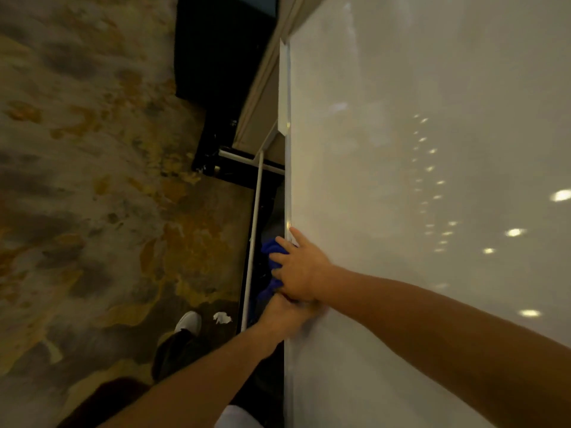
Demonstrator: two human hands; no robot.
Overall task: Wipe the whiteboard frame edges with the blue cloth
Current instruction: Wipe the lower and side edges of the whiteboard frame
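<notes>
The whiteboard (pixel 417 196) fills the right half of the tilted head view, and its pale frame edge (pixel 288 186) runs top to bottom through the middle. My right hand (pixel 299 267) presses the blue cloth (pixel 272 251) against that frame edge, fingers wrapped over the edge. Only part of the cloth shows past the fingers. My left hand (pixel 284 316) sits just below, touching the right hand at the same edge; its fingers are closed, and whether it holds the frame or the cloth is hidden.
A white stand leg (pixel 253 230) runs beside the frame, joined to a crossbar (pixel 247 159). Dark furniture (pixel 222 57) stands beyond. On the patterned carpet (pixel 92 180) are a scrap of white paper (pixel 222 317) and my white shoe (pixel 188 322).
</notes>
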